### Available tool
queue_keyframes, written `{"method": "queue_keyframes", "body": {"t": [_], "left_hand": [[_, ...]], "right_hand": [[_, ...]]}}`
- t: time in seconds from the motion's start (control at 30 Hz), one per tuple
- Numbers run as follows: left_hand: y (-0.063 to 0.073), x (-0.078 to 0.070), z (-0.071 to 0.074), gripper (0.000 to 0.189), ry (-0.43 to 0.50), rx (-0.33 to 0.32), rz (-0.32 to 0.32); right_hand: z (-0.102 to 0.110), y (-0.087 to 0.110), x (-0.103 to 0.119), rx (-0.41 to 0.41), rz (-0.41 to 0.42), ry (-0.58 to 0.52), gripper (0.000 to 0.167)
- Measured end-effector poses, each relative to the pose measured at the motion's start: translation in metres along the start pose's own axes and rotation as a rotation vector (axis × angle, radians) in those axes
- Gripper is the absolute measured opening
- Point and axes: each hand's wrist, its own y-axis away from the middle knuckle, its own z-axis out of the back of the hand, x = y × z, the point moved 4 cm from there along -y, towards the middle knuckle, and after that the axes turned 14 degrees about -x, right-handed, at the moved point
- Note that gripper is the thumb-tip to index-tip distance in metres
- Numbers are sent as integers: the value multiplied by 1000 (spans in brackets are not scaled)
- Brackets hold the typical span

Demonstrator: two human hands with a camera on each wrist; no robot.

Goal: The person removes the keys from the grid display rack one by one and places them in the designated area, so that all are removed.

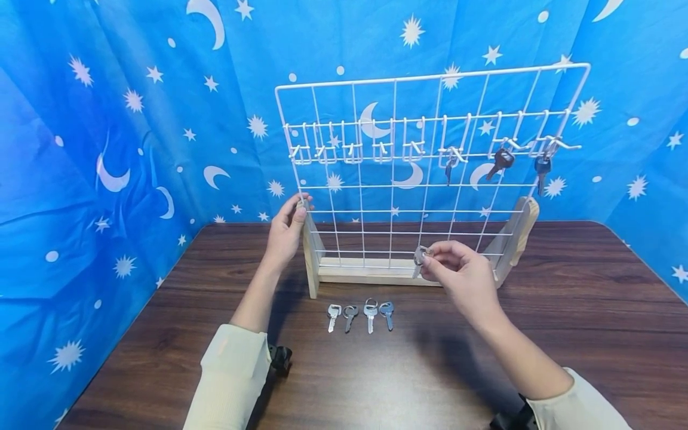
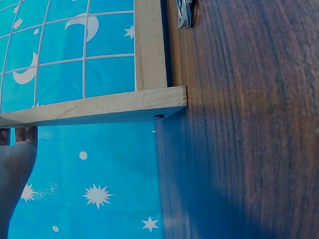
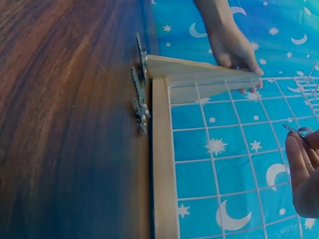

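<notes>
My left hand (image 1: 286, 230) holds the top of the left wooden side (image 1: 309, 257) of a white wire grid rack (image 1: 395, 80), thumb on the near face and fingers on the far side. In the right wrist view, that hand (image 3: 233, 47) grips the narrow tip of the wood. My right hand (image 1: 469, 279) pinches a silver key (image 1: 418, 258) with a ring between thumb and fingers, in front of the lower grid. Its blade points down. Several silver keys (image 1: 370, 310) with rings lie in a row on the table before the rack.
White hooks (image 1: 383, 148) line the grid's upper part. Keys hang on the three rightmost: a small one (image 1: 449, 172), a dark one (image 1: 502, 161) and another (image 1: 543, 167). The rack's wooden base (image 1: 371, 273) stands on a dark wood table (image 1: 580, 334), with a blue star-patterned curtain (image 1: 134, 179) behind.
</notes>
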Motion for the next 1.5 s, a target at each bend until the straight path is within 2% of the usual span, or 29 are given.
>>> {"method": "queue_keyframes", "body": {"t": [0.17,0.23,0.37,0.5,0.73,0.9,1.03,1.17,1.3,1.5], "left_hand": [[-1,-2,-1,37,18,1,23],[-1,-2,-2,36,35,4,34],[-2,-3,-2,35,38,7,43],[-1,-2,-2,36,22,-1,34],[0,-1,-1,37,20,-9,-5],[1,-2,0,37,15,-4,20],[5,-14,-1,36,10,7,35],[8,-27,-3,35,-7,14,26],[7,-23,-3,34,7,9,29],[0,-4,-1,36,21,-8,6]], "right_hand": [[1,-4,-16,66,-239,-173,10],[2,-5,-22,77,-309,-226,6],[4,-6,-34,106,-374,-240,7],[3,-4,-47,166,-425,-182,8],[-3,0,-63,265,-446,-37,15],[-10,5,-73,352,-478,13,14],[-15,10,-80,441,-507,45,9],[-21,14,-86,521,-501,65,5],[-25,16,-91,525,-503,88,4],[-29,18,-94,517,-512,124,10]]}}
